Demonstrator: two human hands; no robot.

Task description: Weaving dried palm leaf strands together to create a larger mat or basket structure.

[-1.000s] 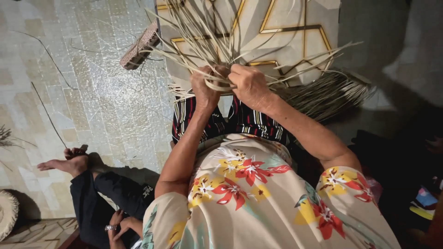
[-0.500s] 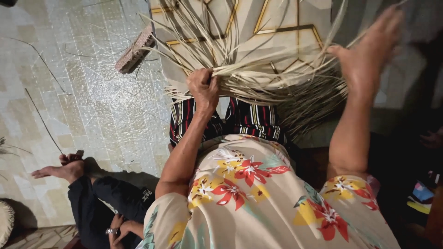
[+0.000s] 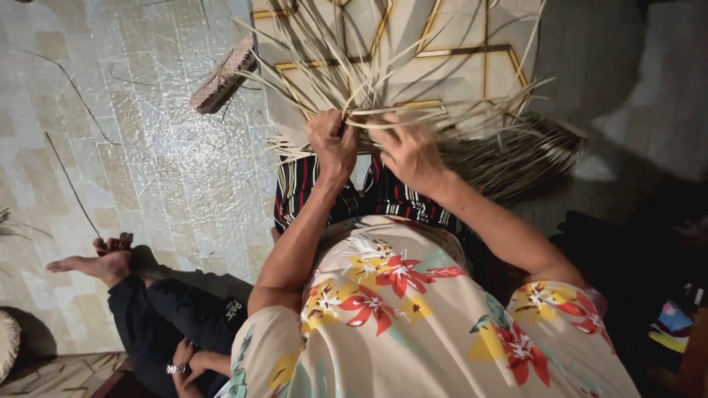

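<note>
A bundle of long dry pale leaf strips [image 3: 383, 81] fans out over my lap and the floor ahead. My left hand [image 3: 330, 141] is clenched around the gathered base of the strips. My right hand [image 3: 410, 152] rests just to its right on the same bundle, fingers spread over a few strips; its hold on them is not clear. A darker mass of woven or piled strips [image 3: 516, 158] lies to the right of my hands.
A worn brush-like block [image 3: 221, 74] lies on the pale tiled floor at upper left, with loose strands [image 3: 70, 177] scattered nearby. Another person sits at lower left, bare foot [image 3: 88, 264] out and dark trousers. A woven round edge [image 3: 7, 343] shows at far left.
My right hand, flung up and out to the right half a second ago, has come back down onto the bundle beside my left hand. The left hand has kept its grip.
</note>
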